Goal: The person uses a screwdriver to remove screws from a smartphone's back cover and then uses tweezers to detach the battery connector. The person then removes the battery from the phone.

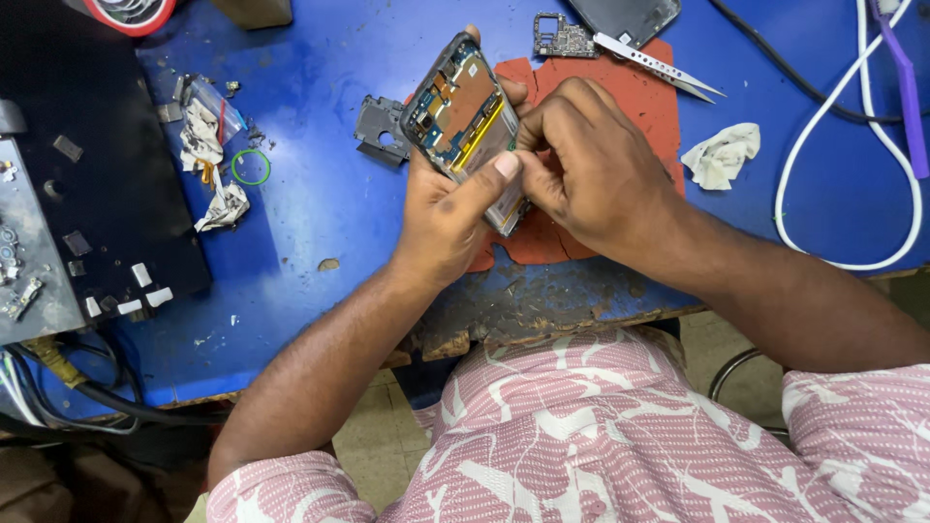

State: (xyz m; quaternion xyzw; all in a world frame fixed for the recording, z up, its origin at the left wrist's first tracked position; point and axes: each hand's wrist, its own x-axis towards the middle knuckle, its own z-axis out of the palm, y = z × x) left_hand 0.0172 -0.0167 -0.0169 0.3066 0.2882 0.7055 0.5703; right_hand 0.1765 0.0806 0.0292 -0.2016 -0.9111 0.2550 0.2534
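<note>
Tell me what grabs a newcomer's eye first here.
The opened phone, its insides bare, held tilted over a red mat at centre: left hand grips it, right hand picks at its edge. Then the bright blue table, with tweezers at top and a white cable looping right.

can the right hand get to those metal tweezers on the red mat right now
Probably not at once: the right hand is pinching at the opened phone that the left hand holds. The tweezers lie uncovered just beyond it, so once it lets go, the way looks free.
</note>
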